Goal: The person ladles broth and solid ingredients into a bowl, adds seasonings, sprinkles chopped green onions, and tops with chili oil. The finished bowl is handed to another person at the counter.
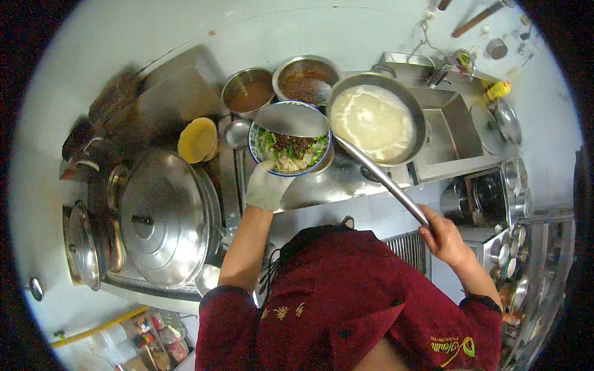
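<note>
My left hand, in a pale glove, grips the near left rim of a blue-rimmed bowl. Chopped greens, a dark crumbly topping and pale pieces show inside the bowl. My bare right hand is closed around the handle of a large metal ladle. The ladle's head is over the far part of the bowl and hides what lies beneath. Just right of the bowl stands a wide metal pot of cloudy, pale liquid with some foam.
Two metal pots, one with brown liquid and one with reddish-brown contents, stand behind the bowl. A yellow container and a large lidded pot are left. A sink lies right of the pale liquid.
</note>
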Demonstrator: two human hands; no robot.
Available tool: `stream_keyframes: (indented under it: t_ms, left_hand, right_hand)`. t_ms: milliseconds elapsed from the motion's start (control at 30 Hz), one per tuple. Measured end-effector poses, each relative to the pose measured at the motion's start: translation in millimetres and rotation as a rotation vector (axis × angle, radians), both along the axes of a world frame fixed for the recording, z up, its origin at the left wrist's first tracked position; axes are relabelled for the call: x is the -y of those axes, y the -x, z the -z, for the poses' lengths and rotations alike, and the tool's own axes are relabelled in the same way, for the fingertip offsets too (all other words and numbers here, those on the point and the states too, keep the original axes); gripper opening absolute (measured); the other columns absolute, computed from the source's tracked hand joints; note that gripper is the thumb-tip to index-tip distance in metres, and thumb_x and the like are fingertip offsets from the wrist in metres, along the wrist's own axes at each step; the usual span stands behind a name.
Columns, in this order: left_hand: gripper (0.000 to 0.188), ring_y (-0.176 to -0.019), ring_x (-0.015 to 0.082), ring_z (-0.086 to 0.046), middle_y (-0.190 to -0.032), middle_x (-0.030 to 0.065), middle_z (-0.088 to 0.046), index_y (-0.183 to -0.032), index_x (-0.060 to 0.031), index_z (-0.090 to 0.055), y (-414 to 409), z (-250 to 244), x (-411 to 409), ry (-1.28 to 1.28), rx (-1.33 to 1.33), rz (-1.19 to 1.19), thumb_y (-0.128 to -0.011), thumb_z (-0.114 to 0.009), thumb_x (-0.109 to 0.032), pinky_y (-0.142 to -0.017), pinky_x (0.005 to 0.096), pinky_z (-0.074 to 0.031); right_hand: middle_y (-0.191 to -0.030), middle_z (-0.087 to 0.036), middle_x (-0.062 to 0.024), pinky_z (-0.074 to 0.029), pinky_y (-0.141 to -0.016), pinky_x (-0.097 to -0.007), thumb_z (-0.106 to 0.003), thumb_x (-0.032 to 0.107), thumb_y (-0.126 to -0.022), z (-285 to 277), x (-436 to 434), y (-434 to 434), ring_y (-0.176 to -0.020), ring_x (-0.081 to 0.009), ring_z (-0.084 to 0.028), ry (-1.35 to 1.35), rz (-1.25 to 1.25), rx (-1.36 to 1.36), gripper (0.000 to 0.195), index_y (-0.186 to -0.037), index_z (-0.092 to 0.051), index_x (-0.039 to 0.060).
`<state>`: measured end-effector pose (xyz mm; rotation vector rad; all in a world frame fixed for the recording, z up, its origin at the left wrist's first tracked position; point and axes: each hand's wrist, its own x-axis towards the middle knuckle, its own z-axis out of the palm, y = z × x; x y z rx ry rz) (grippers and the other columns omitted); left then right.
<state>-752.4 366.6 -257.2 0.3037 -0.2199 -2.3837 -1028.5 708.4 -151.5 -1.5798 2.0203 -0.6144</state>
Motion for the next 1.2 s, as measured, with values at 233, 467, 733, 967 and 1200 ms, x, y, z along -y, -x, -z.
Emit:
stream_keyframes:
  t_ms: [233, 467, 733, 967, 1200]
  left_hand:
    - [0.069, -0.140, 0.0424, -0.037, -0.151, 0.0232, -0.038, -0.149, -0.0032, -0.033, 79, 3, -35, 0.016, 0.174, 0.004, -0.083, -0.052, -0.011, -0.118, 0.0595, -0.026]
    - [0.073, -0.140, 0.0419, -0.036, -0.152, 0.0224, -0.038, -0.148, -0.0022, -0.034, 92, 9, -47, 0.039, 0.236, 0.097, -0.079, -0.055, -0.014, -0.119, 0.0564, -0.025]
    - [0.065, -0.140, 0.0411, -0.036, -0.152, 0.0231, -0.038, -0.147, -0.0015, -0.035, 92, 30, -56, -0.008, 0.231, 0.136, -0.086, -0.052, -0.015, -0.118, 0.0575, -0.025]
    - [0.063, -0.141, 0.0382, -0.036, -0.153, 0.0202, -0.037, -0.147, -0.0027, -0.036, 85, 42, -56, -0.022, 0.270, 0.153, -0.092, -0.055, -0.027, -0.119, 0.0541, -0.026]
    - [0.062, -0.140, 0.0371, -0.038, -0.152, 0.0181, -0.039, -0.148, -0.0033, -0.036, 93, 29, -59, 0.032, 0.245, 0.147, -0.093, -0.058, -0.024, -0.118, 0.0543, -0.028]
  right_hand:
    - [-0.089, -0.066, -0.0218, -0.052, -0.071, -0.0410, -0.062, 0.015, -0.095, 23, -44, 51, -0.079, -0.0362, -0.066, 0.009, 0.052, 0.226, 0.051, -0.142, -0.045, 0.0041]
    - [-0.064, -0.041, 0.0039, -0.028, -0.035, -0.0203, -0.046, 0.021, -0.105, -1, -40, 73, -0.041, -0.0047, -0.037, -0.188, 0.346, 1.148, 0.038, -0.140, -0.045, 0.0084]
    - [-0.064, -0.043, 0.0022, -0.034, -0.035, -0.0249, -0.051, 0.024, -0.103, 75, -14, 113, -0.042, -0.0069, -0.039, -0.196, 0.544, 0.796, 0.038, -0.135, -0.045, 0.0055]
    - [-0.064, -0.041, 0.0027, -0.030, -0.035, -0.0222, -0.049, 0.024, -0.104, 84, 0, 111, -0.043, -0.0053, -0.035, -0.296, 0.582, 1.135, 0.035, -0.134, -0.047, 0.0069]
    - [-0.068, -0.035, 0.0043, -0.024, -0.033, -0.0162, -0.041, 0.025, -0.107, 81, -10, 114, -0.044, -0.0010, -0.028, -0.236, 0.552, 1.833, 0.038, -0.138, -0.045, 0.0034]
